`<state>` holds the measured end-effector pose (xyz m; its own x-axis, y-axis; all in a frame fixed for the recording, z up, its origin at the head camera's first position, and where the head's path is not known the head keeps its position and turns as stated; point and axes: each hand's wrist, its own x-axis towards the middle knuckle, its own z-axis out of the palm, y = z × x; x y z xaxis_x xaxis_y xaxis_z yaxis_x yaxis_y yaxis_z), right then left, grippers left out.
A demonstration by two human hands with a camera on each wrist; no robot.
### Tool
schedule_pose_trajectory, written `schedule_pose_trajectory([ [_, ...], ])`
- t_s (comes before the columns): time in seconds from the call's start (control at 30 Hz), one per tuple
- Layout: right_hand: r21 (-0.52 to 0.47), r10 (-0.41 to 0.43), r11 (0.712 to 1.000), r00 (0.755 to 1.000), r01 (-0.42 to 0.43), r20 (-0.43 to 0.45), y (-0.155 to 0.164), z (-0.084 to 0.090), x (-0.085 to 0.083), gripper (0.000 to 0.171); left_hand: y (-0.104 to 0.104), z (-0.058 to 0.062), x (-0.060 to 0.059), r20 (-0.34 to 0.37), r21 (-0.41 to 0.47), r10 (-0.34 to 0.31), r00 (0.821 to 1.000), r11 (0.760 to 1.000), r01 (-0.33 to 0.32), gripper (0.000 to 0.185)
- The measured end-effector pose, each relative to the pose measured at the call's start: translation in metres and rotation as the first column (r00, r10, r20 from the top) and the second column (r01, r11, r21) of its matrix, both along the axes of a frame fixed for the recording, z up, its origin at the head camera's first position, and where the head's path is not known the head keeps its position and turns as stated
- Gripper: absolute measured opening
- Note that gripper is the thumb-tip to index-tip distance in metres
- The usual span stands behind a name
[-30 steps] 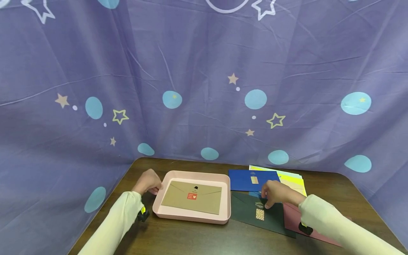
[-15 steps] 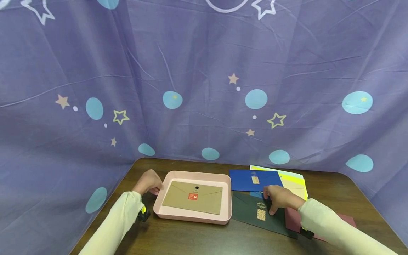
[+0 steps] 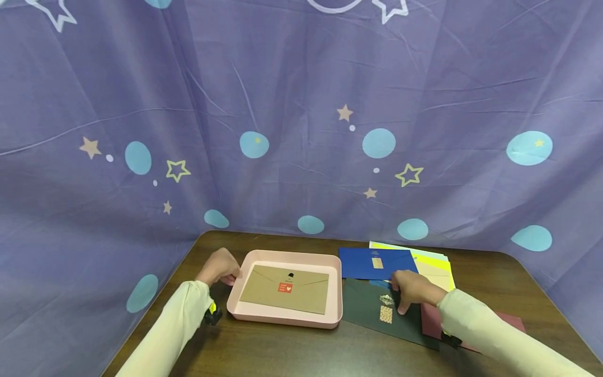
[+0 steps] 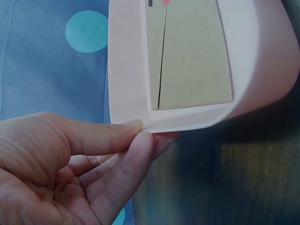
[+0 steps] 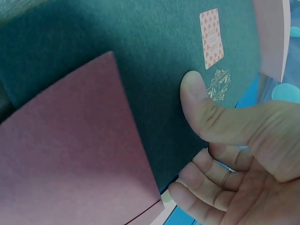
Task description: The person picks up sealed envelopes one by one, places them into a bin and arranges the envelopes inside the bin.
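Note:
My left hand point(image 3: 220, 268) pinches the left rim of a pink tray point(image 4: 187, 125) between thumb and fingers. Inside the tray lies a kraft-brown envelope point(image 3: 264, 288) with a red heart sticker. Over on the right, my right hand point(image 3: 414, 290) grips the far edge of a dark green envelope point(image 3: 363, 306), thumb on its face and fingers curled at the edge, as the right wrist view shows. A patterned sticker point(image 5: 212, 40) and a gold print sit on this envelope. A dusky red envelope point(image 5: 84, 154) overlaps one end of it in that view.
A blue envelope point(image 3: 355, 262) lies behind the green one. Pale and yellow envelopes point(image 3: 435, 267) are fanned out beside it at the back right. Everything rests on a dark wooden table point(image 3: 282, 351), with a purple patterned curtain point(image 3: 292, 94) behind it.
My right hand has shifted slightly right and toward me, its thumb sliding away from the gold print and sticker. My left hand has stayed at the tray's rim.

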<state>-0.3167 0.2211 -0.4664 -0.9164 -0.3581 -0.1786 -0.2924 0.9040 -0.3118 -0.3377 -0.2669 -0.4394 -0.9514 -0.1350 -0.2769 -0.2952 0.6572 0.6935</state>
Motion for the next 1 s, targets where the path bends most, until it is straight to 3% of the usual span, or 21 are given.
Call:
schedule_pose_trajectory([
  [0.4,-0.123,0.092,0.988,0.996,-0.09,0.01,0.011,-0.001,-0.011,0.034,0.001,0.001,-0.002,0.021,-0.016,0.011,1.0,1.0,-0.01,0.012],
  [0.57,-0.121,0.143,0.983,0.99,-0.141,0.013,0.014,0.0,-0.018,0.027,0.0,-0.001,-0.002,0.023,-0.014,0.005,1.0,1.0,-0.005,0.012],
  [0.77,-0.147,0.111,0.985,0.987,-0.093,0.118,0.014,0.007,-0.022,0.02,0.0,-0.001,-0.003,0.025,-0.02,0.004,1.0,1.0,-0.003,0.013],
  [1.0,-0.219,0.068,0.976,0.966,-0.012,0.248,0.02,0.012,-0.025,0.018,0.001,0.001,-0.003,0.035,-0.02,0.003,0.999,1.0,-0.002,0.012],
])
